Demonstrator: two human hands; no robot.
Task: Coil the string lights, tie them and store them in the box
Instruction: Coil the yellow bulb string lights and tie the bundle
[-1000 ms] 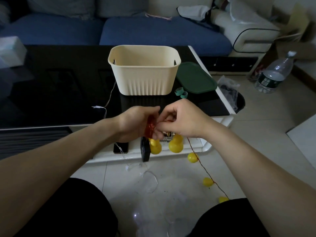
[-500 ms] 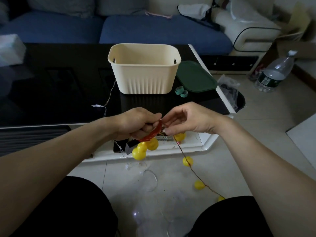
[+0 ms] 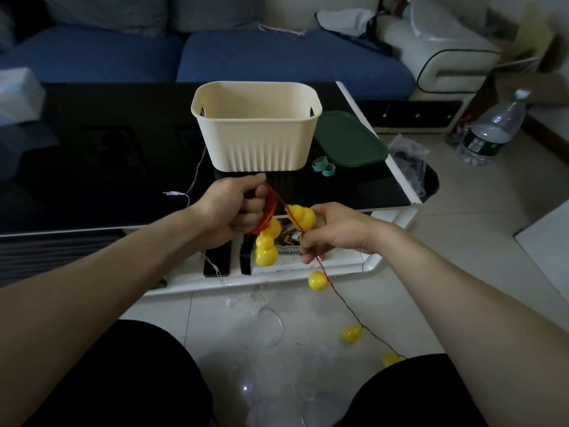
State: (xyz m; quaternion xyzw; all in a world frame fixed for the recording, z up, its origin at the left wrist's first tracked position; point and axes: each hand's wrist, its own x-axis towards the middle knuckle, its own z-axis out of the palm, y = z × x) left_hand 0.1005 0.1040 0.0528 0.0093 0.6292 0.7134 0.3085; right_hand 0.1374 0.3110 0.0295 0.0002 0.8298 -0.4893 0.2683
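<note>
Since half a second ago the left hand has lifted toward 12 o'clock, nearer the box, and the right hand has dropped toward 5 o'clock, so the two now sit apart with a short run of red wire stretched between them. The left fingers are curled tight round a red coil of the string lights, from which two yellow bulbs hang at 6 o'clock. The right fingers pinch the wire beside another yellow bulb resting on that hand; from there the wire trails toward 5 o'clock over the floor, carrying three more bulbs, the last at the edge of the person's right knee. The cream box stands open on the black tabletop at 12 o'clock from the hands, its front wall just beyond the left knuckles. A green lid lies touching or just beside the box at its 3 o'clock, near the tabletop's right edge, with green bands in front of it. A thin white wire runs down the tabletop at 9 o'clock from the box. A bottle stands on the floor well apart at 2 o'clock.
</note>
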